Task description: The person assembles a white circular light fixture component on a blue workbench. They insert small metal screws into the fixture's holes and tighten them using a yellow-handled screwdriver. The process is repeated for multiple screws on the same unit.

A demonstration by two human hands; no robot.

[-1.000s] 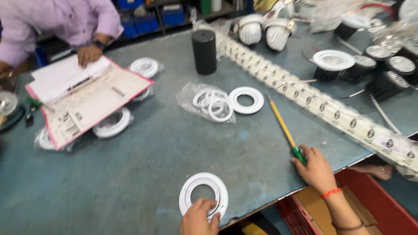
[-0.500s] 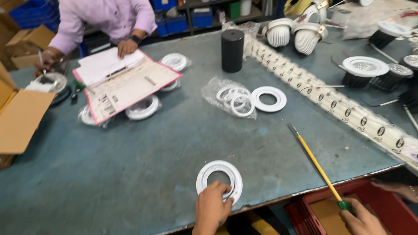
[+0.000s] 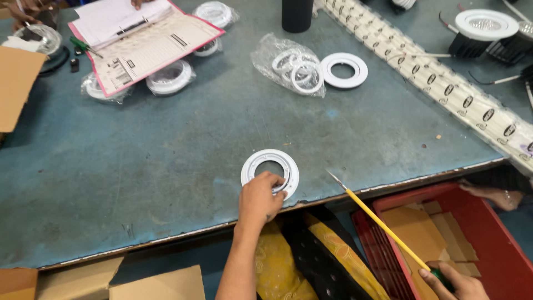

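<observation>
A worn blue-grey worktable [image 3: 166, 161] carries a pink-edged open binder of papers [image 3: 139, 41], a clear bag of white rings [image 3: 288, 69] and a long white strip of printed labels [image 3: 438, 83]. At its near edge the left hand [image 3: 260, 197] pinches the flat white plastic ring [image 3: 270, 172]. The right hand [image 3: 452, 283] grips a yellow-shafted screwdriver [image 3: 383, 228] over a red plastic crate [image 3: 488, 244].

I see a white plastic ring [image 3: 270, 166] on the dull blue-grey table [image 3: 166, 150]. The screwdriver [image 3: 383, 228] has a yellow shaft and a green handle. The crate [image 3: 488, 233] is red, holding brown cardboard. The folder [image 3: 147, 47] is pink-edged, the cylinder [image 3: 297, 14] black, and my garment [image 3: 311, 261] mustard yellow with black.
</observation>
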